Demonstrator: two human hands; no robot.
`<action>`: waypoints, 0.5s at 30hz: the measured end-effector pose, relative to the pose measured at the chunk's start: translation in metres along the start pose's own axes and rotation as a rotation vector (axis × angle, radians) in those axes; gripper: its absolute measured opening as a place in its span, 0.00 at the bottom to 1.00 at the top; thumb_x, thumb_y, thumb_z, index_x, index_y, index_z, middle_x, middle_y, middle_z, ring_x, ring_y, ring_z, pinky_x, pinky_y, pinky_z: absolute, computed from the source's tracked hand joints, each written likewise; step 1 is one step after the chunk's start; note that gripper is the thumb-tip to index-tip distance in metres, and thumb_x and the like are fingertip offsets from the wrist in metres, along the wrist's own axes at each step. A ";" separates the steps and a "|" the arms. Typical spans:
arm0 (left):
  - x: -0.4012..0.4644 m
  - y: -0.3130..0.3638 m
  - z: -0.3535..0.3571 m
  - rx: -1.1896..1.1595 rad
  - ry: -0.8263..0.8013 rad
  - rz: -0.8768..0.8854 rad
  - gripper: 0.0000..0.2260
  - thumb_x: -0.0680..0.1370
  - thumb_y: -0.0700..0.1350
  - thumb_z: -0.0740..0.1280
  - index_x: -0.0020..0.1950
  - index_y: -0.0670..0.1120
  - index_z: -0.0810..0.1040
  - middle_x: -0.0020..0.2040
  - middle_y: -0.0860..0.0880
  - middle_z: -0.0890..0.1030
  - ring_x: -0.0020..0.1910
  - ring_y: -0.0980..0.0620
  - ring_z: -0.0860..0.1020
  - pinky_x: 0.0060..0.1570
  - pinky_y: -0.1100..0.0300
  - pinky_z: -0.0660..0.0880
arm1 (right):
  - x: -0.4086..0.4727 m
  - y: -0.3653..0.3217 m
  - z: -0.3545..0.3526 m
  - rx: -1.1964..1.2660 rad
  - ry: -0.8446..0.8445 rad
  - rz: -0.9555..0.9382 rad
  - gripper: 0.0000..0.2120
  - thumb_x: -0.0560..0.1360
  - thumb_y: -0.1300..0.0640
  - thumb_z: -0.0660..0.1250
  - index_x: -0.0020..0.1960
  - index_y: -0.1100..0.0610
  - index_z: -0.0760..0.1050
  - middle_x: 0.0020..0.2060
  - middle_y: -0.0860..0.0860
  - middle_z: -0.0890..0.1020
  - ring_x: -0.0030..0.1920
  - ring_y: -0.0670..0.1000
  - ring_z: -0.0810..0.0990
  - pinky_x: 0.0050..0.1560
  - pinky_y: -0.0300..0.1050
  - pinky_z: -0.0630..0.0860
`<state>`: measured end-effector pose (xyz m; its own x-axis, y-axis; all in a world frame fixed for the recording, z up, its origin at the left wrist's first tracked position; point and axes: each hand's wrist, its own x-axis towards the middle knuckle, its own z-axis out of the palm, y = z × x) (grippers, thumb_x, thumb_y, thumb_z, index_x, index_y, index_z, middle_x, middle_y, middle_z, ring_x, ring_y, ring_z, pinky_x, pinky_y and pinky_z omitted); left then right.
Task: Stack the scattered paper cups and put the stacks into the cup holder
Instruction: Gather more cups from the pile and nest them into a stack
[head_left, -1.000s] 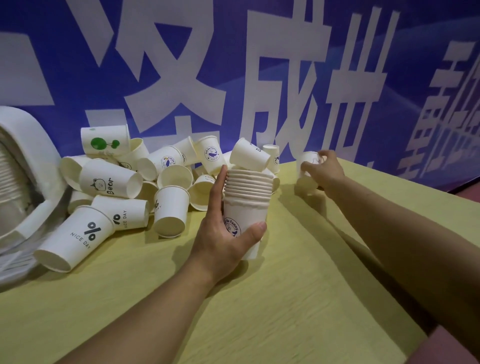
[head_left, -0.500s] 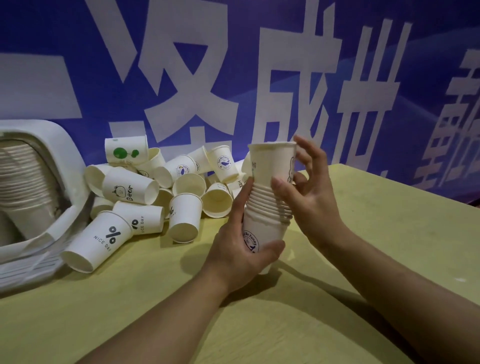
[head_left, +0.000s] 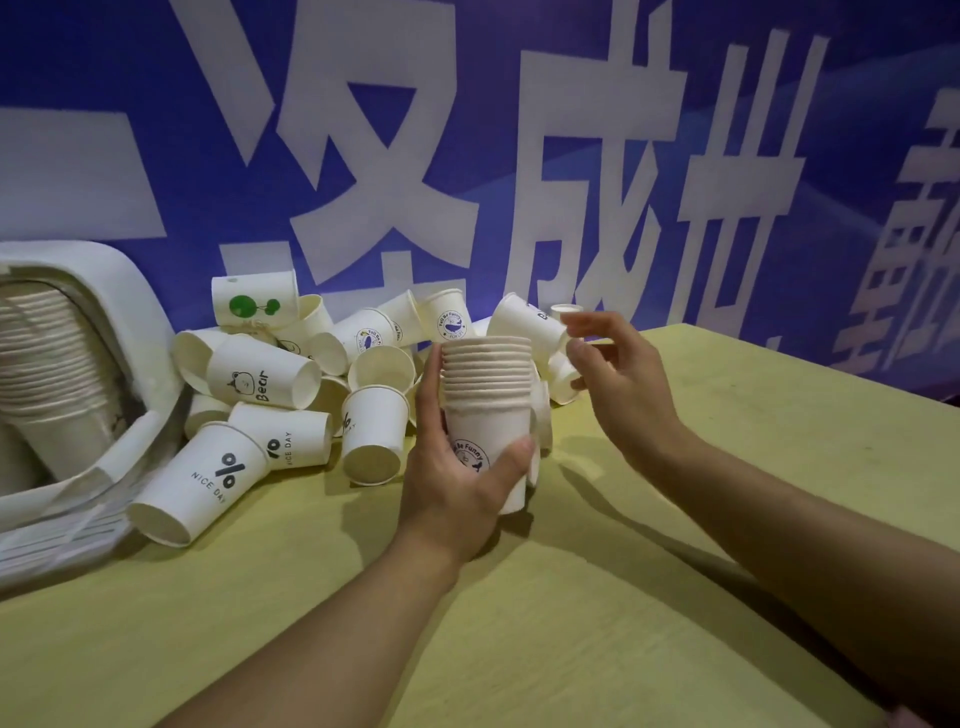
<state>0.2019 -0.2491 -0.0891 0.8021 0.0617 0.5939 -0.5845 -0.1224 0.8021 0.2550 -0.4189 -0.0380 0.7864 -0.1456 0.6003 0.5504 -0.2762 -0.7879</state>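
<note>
My left hand (head_left: 457, 467) grips an upright stack of white paper cups (head_left: 488, 395) from the left side, its thumb across the printed bottom cup. My right hand (head_left: 618, 379) hovers just right of the stack's rim, fingers loosely spread and holding nothing. Behind and to the left lies a pile of scattered paper cups (head_left: 270, 374), most on their sides, some printed "Bear" and "NICE DAY". The white cup holder (head_left: 124, 322) lies at the far left with nested cups inside it.
A yellow-green table (head_left: 571, 623) carries everything. A blue banner with big white characters (head_left: 467, 156) closes off the back edge. One small cup (head_left: 566, 310) stands far back behind my right hand. The table's right edge runs diagonally at the right.
My right hand fetched a cup from the back right, set it into the stack, and has now let go and drawn slightly right. The added cup sits fully nested.
</note>
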 end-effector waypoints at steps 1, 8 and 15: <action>0.001 -0.001 -0.001 -0.021 0.033 -0.007 0.46 0.66 0.58 0.74 0.78 0.69 0.51 0.68 0.70 0.70 0.63 0.66 0.75 0.56 0.67 0.75 | 0.015 0.008 0.001 -0.094 0.014 0.009 0.10 0.80 0.57 0.65 0.59 0.47 0.75 0.56 0.46 0.77 0.51 0.46 0.78 0.39 0.34 0.78; 0.004 -0.007 0.000 -0.051 0.045 -0.011 0.47 0.68 0.52 0.75 0.79 0.64 0.51 0.71 0.65 0.69 0.65 0.67 0.74 0.55 0.74 0.72 | 0.132 0.086 0.001 -0.665 -0.039 0.115 0.20 0.81 0.57 0.65 0.71 0.49 0.70 0.71 0.54 0.69 0.66 0.58 0.72 0.66 0.50 0.72; 0.006 -0.007 0.002 -0.066 0.033 -0.002 0.46 0.69 0.46 0.75 0.79 0.62 0.52 0.71 0.61 0.71 0.64 0.65 0.76 0.54 0.73 0.73 | 0.174 0.144 0.008 -0.886 -0.262 0.211 0.26 0.81 0.53 0.64 0.77 0.44 0.62 0.73 0.56 0.66 0.67 0.62 0.69 0.68 0.57 0.68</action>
<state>0.2109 -0.2495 -0.0913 0.7992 0.0945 0.5935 -0.5909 -0.0572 0.8047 0.4729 -0.4765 -0.0484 0.9424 -0.0870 0.3229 0.0608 -0.9048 -0.4214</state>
